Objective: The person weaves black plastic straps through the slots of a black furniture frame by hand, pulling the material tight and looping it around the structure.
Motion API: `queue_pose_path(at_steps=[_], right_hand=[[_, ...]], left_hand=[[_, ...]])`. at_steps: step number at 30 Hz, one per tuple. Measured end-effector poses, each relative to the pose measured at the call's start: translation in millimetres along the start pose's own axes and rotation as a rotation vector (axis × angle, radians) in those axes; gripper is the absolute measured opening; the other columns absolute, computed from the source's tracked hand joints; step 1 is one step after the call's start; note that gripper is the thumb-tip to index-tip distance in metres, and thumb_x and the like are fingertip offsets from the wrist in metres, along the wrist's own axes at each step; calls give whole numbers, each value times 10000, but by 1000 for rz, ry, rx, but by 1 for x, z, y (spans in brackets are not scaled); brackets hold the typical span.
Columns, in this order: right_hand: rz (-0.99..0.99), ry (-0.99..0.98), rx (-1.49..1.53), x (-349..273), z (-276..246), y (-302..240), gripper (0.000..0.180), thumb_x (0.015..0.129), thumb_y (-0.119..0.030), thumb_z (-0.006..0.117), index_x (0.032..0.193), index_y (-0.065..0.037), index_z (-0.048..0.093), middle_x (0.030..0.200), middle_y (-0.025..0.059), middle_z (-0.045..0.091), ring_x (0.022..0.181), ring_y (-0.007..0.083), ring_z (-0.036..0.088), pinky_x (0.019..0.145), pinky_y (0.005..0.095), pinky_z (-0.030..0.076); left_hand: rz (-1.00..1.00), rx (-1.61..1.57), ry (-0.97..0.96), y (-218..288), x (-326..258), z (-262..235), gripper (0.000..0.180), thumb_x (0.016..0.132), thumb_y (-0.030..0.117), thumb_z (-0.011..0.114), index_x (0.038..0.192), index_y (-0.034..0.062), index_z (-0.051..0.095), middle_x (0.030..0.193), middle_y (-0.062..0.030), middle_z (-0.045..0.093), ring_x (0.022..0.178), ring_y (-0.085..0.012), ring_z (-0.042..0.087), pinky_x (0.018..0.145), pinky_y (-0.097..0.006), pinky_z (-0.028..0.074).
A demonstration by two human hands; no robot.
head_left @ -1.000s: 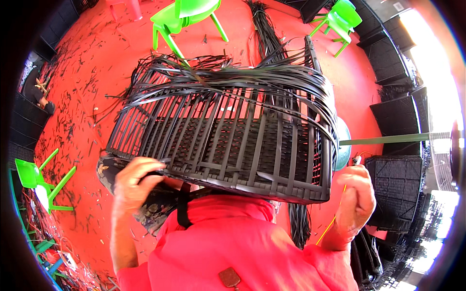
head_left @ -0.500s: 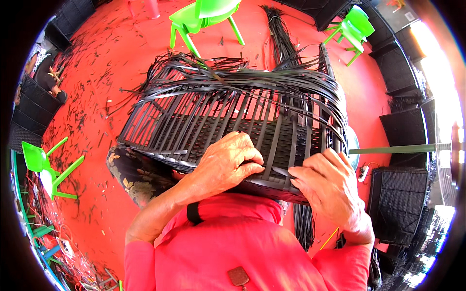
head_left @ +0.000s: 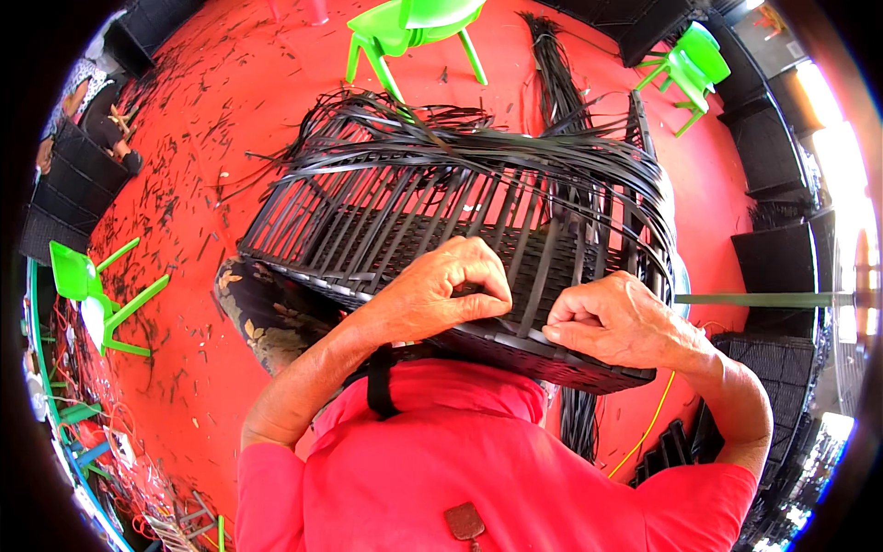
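A black woven plastic frame (head_left: 478,345) lies tilted across my lap. Its near side is closely woven, while upright strips stand apart farther off. My left hand (head_left: 451,290) is closed in a pinch at the near rim, thumb against the curled forefinger; what lies between them is hidden. To its right, my right hand (head_left: 616,322) is also closed at that rim, its thumb and forefinger on a flat black strip. One upright strip (head_left: 533,276) passes between the hands. Long loose strips (head_left: 478,152) drape over the far side.
Green plastic chairs (head_left: 414,32) stand beyond the frame and at the left. Strip scraps litter the red floor (head_left: 193,221). A strip bundle (head_left: 556,69) lies at the far side. Black woven panels (head_left: 777,258) line the right. A person (head_left: 106,133) sits far left.
My right hand has turned and its forearm has swung outward, fingertips staying by the rim. My left hand stays at about the same spot. The whole view has shifted slightly.
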State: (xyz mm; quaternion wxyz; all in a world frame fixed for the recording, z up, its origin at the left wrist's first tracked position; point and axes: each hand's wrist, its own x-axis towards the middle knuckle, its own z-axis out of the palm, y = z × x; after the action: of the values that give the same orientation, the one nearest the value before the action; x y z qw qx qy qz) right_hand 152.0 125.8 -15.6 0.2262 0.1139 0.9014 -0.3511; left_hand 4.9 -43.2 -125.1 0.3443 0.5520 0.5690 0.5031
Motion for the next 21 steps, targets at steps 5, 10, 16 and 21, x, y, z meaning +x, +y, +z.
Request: queue_pose_path(at_steps=[5, 10, 16, 21], right_hand=[[-14, 41, -31, -1, 4, -2, 168, 798, -210, 623, 776, -43, 630, 609, 142, 593, 573, 333, 601, 537, 400, 457], [-168, 174, -252, 9, 5, -18, 146, 816, -198, 603, 772, -59, 591, 615, 151, 590, 600, 355, 600, 543, 453, 456], [-248, 50, -326, 31, 23, -24, 204, 835, -243, 570, 778, -48, 589, 654, 168, 602, 672, 375, 607, 599, 486, 457], [-202, 62, -241, 41, 26, -23, 152, 812, -178, 557, 764, -39, 596, 650, 191, 600, 657, 369, 612, 593, 479, 465]], left_hand=[[-46, 123, 88, -9, -23, -9, 113, 782, 190, 669, 813, 82, 653, 884, -52, 558, 920, -226, 529, 829, -340, 413], [-14, 256, 90, -8, -26, -11, 113, 798, 158, 667, 851, 59, 663, 916, -39, 558, 918, -209, 540, 778, -317, 443], [68, 214, 17, -6, -28, -18, 115, 772, 98, 623, 870, 46, 651, 884, -69, 546, 906, -264, 546, 813, -366, 441], [95, 306, 7, -6, -25, -20, 88, 782, 100, 635, 852, 46, 637, 894, -63, 537, 902, -251, 546, 782, -352, 452]])
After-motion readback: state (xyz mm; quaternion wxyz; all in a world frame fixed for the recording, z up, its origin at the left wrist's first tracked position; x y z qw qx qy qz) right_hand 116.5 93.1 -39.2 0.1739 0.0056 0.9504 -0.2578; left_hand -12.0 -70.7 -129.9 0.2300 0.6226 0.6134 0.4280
